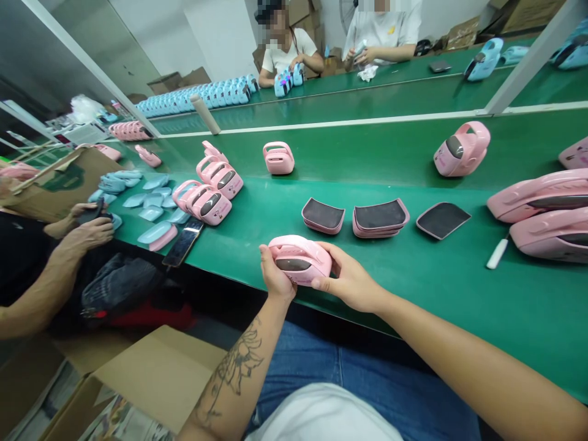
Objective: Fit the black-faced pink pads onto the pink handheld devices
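A pink plastic case [301, 260] with a dark oval window sits at the near edge of the green table [459, 294], held between both my hands. My left hand [274, 275] wraps its left end with the thumb on top. My right hand [350, 280] grips its right end, fingers curled round it. Just beyond lie pink trays with dark pads: one [323, 215], a small stack [380, 218], and a flat one [443, 219].
More pink cases stand at the left [209, 199], centre back [278, 158], and right [462, 149], with large ones at far right [544, 211]. A white tool [497, 253] and a phone [182, 243] lie on the table. A co-worker's hands [89, 228] work at left; two people sit across. Cardboard boxes [151, 373] sit below.
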### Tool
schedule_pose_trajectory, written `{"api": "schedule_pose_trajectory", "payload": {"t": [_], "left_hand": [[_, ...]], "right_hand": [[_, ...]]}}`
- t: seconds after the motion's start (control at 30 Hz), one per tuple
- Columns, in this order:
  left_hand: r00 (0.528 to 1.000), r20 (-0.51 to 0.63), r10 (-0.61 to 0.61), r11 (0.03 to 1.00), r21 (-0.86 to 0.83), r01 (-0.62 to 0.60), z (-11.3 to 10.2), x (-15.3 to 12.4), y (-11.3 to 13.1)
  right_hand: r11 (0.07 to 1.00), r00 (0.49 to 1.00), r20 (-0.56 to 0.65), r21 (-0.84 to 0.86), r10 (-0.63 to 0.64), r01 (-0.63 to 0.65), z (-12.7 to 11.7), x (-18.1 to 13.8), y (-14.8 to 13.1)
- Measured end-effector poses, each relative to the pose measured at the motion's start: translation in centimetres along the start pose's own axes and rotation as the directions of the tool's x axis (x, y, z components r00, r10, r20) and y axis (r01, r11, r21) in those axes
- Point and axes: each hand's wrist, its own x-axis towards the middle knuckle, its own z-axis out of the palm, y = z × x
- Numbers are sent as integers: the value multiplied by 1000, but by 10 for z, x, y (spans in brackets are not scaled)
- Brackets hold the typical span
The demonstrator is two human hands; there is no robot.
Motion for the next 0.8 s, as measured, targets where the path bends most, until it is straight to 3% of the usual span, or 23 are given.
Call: {"api": "schedule_pose_trajectory", "payload": {"t": [0.13,0.2,0.27,0.33,0.37,0.43,0.53,0.6,0.7,0.8], "left_hand": [[998,-12,-61,995,-81,60,11,-12,-5],[995,73,-66,996,-55,70,11,-17,1],[977,208,53,997,37,-62,5,-17,17],[895,410,176,941,197,-275,-4,-13,41],[838,523,159,883,305,-357,-8,-10,54],[719,694,8,738,481,-473,-13,-3,75],[602,781,-163,613,559,-559,-10,0,89],[589,787,-183,622,557,-551,-6,-2,88],[623,756,-201,647,580,-495,0,-9,85],[649,725,-230,654,609,-449,0,-16,83]], "right_hand": [[994,991,-131,110,35,-21,1,1,1],[1000,980,-201,13,0,3,-4,0,-1],[985,973,-219,-171,-78,40,-12,-2,-4],[934,970,-190,-347,-155,81,-18,-3,-7],[909,971,-163,-404,-178,98,-20,-3,-8],[884,976,-109,-452,-186,118,-21,-3,-8],[877,984,-35,-459,-177,142,-20,-4,-5],[871,982,28,-459,-185,177,-21,-5,-2],[891,981,95,-411,-170,195,-23,-6,1],[929,987,86,-335,-134,155,-22,-8,1]]}}
